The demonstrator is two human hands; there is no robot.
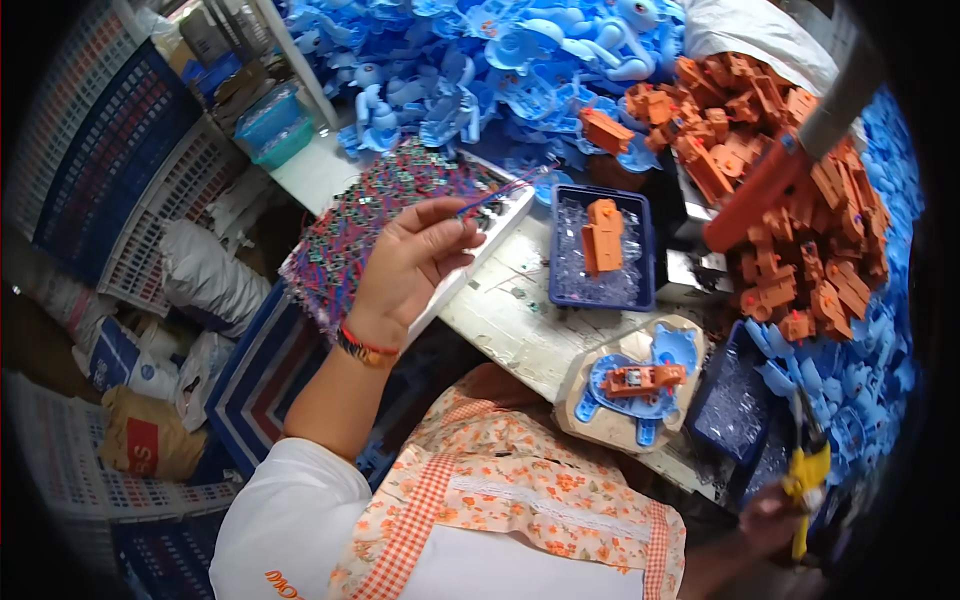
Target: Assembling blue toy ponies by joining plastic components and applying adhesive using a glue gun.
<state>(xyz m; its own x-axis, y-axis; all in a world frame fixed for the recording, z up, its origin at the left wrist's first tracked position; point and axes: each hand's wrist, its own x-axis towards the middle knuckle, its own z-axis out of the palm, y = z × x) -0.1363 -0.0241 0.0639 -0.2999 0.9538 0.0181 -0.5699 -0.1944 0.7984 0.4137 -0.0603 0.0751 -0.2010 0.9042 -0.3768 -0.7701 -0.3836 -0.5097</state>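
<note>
Left hand: its fingers pinch thin blue and red wires, near the white tray.
Right hand: at the yellow tool — blurred, so one cannot tell if its fingers grip.
Blue shell: lies on the beige block, on the worktop — an orange part sits inside.

The blue shell looks glossy plastic, the orange housing matt plastic.
</note>
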